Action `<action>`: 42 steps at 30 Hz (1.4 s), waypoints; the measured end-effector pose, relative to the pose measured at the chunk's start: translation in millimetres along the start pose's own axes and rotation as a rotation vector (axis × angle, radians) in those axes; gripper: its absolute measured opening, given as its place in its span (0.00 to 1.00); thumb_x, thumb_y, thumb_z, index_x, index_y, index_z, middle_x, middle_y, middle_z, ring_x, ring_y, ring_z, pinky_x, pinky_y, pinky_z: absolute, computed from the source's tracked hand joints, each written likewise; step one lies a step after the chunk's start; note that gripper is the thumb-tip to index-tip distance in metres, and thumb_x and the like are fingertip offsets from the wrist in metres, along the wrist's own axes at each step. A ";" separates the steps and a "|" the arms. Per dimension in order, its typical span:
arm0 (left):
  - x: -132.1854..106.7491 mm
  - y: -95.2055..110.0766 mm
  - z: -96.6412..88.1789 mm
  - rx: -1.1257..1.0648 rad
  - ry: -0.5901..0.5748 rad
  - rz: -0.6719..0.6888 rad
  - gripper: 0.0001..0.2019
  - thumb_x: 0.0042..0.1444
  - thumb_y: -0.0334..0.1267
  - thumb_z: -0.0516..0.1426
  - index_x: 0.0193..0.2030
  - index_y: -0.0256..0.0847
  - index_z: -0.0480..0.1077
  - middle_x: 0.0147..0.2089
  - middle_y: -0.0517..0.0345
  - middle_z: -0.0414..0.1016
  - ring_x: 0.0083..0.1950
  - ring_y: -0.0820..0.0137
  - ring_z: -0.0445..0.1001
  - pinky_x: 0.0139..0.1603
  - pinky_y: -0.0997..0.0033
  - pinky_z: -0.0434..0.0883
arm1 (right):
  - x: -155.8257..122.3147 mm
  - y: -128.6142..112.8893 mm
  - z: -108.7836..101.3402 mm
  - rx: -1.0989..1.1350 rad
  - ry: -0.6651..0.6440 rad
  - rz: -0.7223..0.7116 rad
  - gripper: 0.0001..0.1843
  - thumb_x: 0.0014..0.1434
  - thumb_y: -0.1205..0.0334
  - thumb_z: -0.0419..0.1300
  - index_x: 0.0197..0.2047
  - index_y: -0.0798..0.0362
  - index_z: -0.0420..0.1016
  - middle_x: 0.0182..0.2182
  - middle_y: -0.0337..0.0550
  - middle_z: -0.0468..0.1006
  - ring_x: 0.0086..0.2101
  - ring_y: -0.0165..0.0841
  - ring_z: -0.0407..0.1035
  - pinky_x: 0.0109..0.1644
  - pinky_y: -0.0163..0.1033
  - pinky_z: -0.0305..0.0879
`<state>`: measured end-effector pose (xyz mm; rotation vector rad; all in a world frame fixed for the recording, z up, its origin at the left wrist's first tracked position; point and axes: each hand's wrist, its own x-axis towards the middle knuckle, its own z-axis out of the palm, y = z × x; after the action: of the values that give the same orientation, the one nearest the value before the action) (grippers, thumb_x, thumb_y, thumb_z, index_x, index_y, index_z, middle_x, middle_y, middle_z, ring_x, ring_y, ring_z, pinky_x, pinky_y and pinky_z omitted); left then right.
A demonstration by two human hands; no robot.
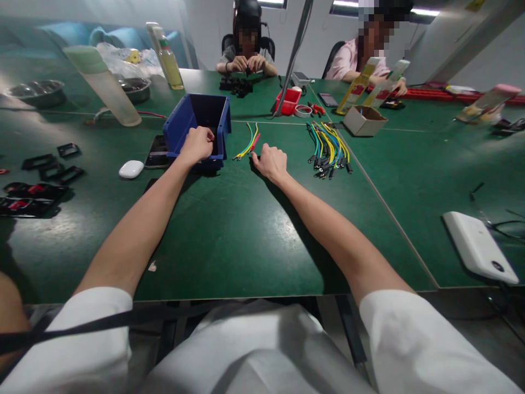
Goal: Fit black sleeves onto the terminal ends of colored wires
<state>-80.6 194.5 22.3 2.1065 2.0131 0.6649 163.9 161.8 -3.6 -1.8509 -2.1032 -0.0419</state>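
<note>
My left hand (198, 144) reaches over the front wall of a blue plastic bin (176, 131). Its fingers are curled inside, and what they hold, if anything, is hidden. On the green table my right hand (272, 162) rests with its thumb spread to the left and its other fingers bent, holding nothing that shows. Just left of it lie a few short wires (248, 143), green and yellow, with a small red piece (255, 142) beside them. Farther right is a larger bundle of wires (328, 146) in yellow, green and blue, with dark terminal ends.
A white earbud case (131, 169) and black phone (156, 153) lie left of the bin. Black frames (53, 164) are farther left. Bottles, a small cardboard box (364, 120) and red tray (288, 102) stand behind. A white power bank (479, 246) lies right. Two people sit opposite.
</note>
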 end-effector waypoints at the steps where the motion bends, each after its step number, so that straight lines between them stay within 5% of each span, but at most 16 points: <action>1: -0.1 0.0 0.1 0.005 0.001 -0.006 0.15 0.52 0.31 0.56 0.47 0.38 0.75 0.47 0.46 0.76 0.53 0.56 0.72 0.57 0.61 0.67 | -0.5 -0.1 -0.8 0.005 -0.003 -0.025 0.29 0.67 0.45 0.49 0.54 0.63 0.71 0.40 0.65 0.79 0.40 0.49 0.74 0.44 0.48 0.64; 6: -1.1 1.3 -0.4 0.033 0.015 -0.019 0.15 0.52 0.32 0.57 0.47 0.38 0.74 0.47 0.46 0.76 0.53 0.55 0.72 0.58 0.61 0.67 | -0.9 2.2 -2.3 0.010 -0.045 -0.168 0.28 0.69 0.45 0.45 0.64 0.52 0.63 0.41 0.59 0.80 0.39 0.48 0.74 0.43 0.47 0.62; 24: -4.1 7.2 -4.4 0.042 0.012 -0.014 0.16 0.51 0.32 0.57 0.47 0.36 0.75 0.46 0.45 0.77 0.51 0.55 0.73 0.57 0.61 0.68 | 2.5 5.0 -1.5 -0.002 -0.097 -0.288 0.26 0.70 0.44 0.44 0.62 0.47 0.68 0.46 0.54 0.81 0.42 0.46 0.75 0.43 0.45 0.64; 37: -2.5 5.5 -3.7 0.005 0.009 -0.017 0.16 0.49 0.30 0.59 0.46 0.36 0.75 0.45 0.45 0.77 0.50 0.55 0.73 0.57 0.61 0.68 | 5.5 10.0 4.7 0.005 -0.072 -0.278 0.20 0.70 0.52 0.46 0.56 0.50 0.71 0.43 0.52 0.81 0.39 0.44 0.75 0.40 0.44 0.64; 42: -3.7 8.6 -5.0 0.012 0.014 -0.011 0.15 0.48 0.29 0.58 0.45 0.35 0.75 0.43 0.45 0.77 0.48 0.56 0.75 0.53 0.62 0.70 | 5.8 7.9 3.3 0.022 -0.040 -0.145 0.22 0.68 0.53 0.49 0.59 0.57 0.66 0.42 0.58 0.80 0.40 0.47 0.75 0.43 0.47 0.66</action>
<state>-74.9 189.2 29.4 2.1019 2.0396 0.6686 170.3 169.4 -6.7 -1.6975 -2.2526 -0.0161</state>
